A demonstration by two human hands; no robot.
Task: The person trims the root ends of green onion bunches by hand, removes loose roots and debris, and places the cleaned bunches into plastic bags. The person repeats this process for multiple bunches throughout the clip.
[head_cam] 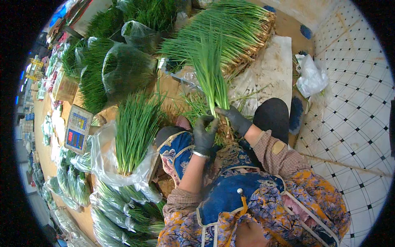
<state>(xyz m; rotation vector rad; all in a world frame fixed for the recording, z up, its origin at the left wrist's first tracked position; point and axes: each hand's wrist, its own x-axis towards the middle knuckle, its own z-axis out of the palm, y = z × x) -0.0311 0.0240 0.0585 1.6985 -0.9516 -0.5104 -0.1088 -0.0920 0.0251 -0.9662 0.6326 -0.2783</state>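
My right hand (236, 119), in a dark glove, grips a bunch of green onions (213, 77) near its pale lower stalks. The leaves point away from me, and the rooty ends hang over my lap. Close beside the stalks is my left hand (204, 136), also gloved, with its fingers curved and a gap between thumb and fingertips. No held item shows in it; whether its fingertips touch the stalks is unclear. Beyond my hands lies a large heap of green onions (222, 34), roots to the right. Loose trimmings (194, 106) lie below the bunch.
To the left, a bundle of green onions (135, 132) lies on a plastic bag (101, 154) by a digital scale (78, 129). Several bagged bundles (114, 213) sit nearer me. Large bags of greens (129, 68) stand farther off. A white plastic bag (312, 77) rests right, near tiled flooring (348, 123).
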